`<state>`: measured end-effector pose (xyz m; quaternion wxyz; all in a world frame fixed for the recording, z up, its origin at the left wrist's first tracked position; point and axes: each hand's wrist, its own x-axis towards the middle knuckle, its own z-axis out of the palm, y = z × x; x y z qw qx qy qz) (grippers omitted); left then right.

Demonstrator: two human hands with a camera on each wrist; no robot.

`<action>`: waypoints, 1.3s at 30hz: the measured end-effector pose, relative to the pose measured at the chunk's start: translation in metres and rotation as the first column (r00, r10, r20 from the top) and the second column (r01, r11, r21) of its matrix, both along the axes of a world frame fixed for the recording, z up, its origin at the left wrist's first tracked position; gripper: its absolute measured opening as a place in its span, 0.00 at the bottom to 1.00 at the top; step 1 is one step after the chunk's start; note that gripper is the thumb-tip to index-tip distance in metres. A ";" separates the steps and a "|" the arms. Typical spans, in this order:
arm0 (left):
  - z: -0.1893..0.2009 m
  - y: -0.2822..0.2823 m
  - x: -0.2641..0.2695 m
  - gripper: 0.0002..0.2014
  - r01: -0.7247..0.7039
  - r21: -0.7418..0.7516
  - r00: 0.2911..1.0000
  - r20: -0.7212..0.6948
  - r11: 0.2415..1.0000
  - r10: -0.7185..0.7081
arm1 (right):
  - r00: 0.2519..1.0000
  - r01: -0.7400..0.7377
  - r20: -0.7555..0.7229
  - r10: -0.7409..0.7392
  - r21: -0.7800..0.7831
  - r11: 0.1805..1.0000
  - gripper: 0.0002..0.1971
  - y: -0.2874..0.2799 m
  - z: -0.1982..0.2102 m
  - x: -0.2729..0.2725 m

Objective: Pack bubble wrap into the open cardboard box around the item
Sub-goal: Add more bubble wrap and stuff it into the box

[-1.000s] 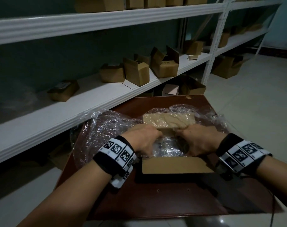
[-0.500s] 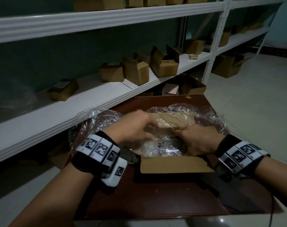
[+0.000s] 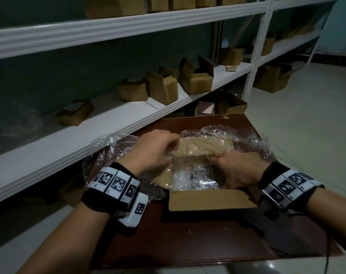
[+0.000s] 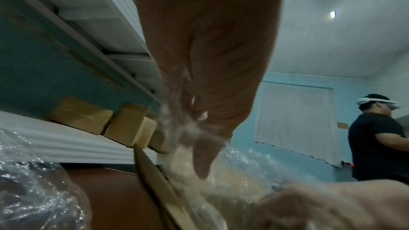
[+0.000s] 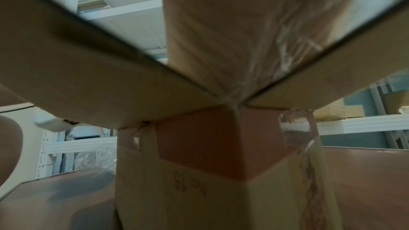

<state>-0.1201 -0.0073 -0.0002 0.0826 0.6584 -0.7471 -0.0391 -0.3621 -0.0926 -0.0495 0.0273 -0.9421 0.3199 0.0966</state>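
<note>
Head view: cardboard box (image 3: 205, 201) sits open at frame centre on the brown bench (image 3: 188, 244), near flap folded toward the camera. Bubble wrap (image 3: 190, 179) fills the opening and spills over the far and left rims onto the bench. A dark item (image 3: 217, 177) shows through the wrap, low in the box; not identifiable. Left hand (image 3: 150, 153) is raised over the box's upper-left corner, fingers curled and pinching a fold of wrap. Right hand (image 3: 239, 171) is at the right rim, fingers curled down into the box on the wrap.

Left wrist view: fingers (image 4: 199, 156) close on a bunched strand of wrap above the box's left wall (image 4: 159, 186). Another person stands at right of frame.

Right wrist view: only the box's outer corner (image 5: 221, 146) and flaps from below; the grip itself is hidden here.

Judgement: loose wrap lies mostly left and beyond the box, running left to right; the left hand is nearer, and the tuck goes down and rightward.
</note>
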 end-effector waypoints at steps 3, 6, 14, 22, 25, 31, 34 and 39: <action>-0.007 -0.003 -0.013 0.13 0.102 0.042 0.992 -0.082 0.994 -0.098 | 1.000 -0.003 0.012 0.003 0.007 1.000 0.26 0.000 0.000 0.000; -0.019 -0.004 -0.025 0.25 0.114 0.241 0.993 -0.038 0.964 -0.108 | 1.000 -0.002 0.031 0.001 0.012 1.000 0.25 0.002 0.001 0.000; -0.031 -0.011 -0.039 0.26 0.041 0.460 0.991 0.096 0.887 -0.095 | 1.000 0.014 0.000 -0.014 0.023 1.000 0.28 0.005 0.005 0.000; -0.043 -0.013 -0.051 0.24 0.072 0.646 0.966 0.145 0.760 -0.216 | 1.000 0.007 -0.012 -0.006 0.045 0.999 0.26 0.009 0.010 0.000; -0.035 -0.011 -0.051 0.27 0.060 0.686 0.978 0.103 0.725 -0.178 | 1.000 0.011 -0.003 -0.011 0.042 0.999 0.28 0.010 0.012 0.000; -0.009 -0.006 -0.032 0.33 0.121 0.521 0.992 -0.045 0.845 -0.114 | 1.000 0.012 0.000 -0.012 0.041 0.999 0.29 0.008 0.009 -0.001; 0.008 0.001 -0.019 0.23 0.080 0.362 0.994 -0.104 0.929 -0.046 | 1.000 0.010 -0.004 -0.010 0.040 0.999 0.27 0.006 0.008 -0.002; 0.013 0.012 -0.015 0.08 0.008 0.262 1.000 -0.019 0.965 -0.003 | 1.000 0.011 -0.011 -0.011 0.040 0.999 0.29 0.003 0.006 -0.002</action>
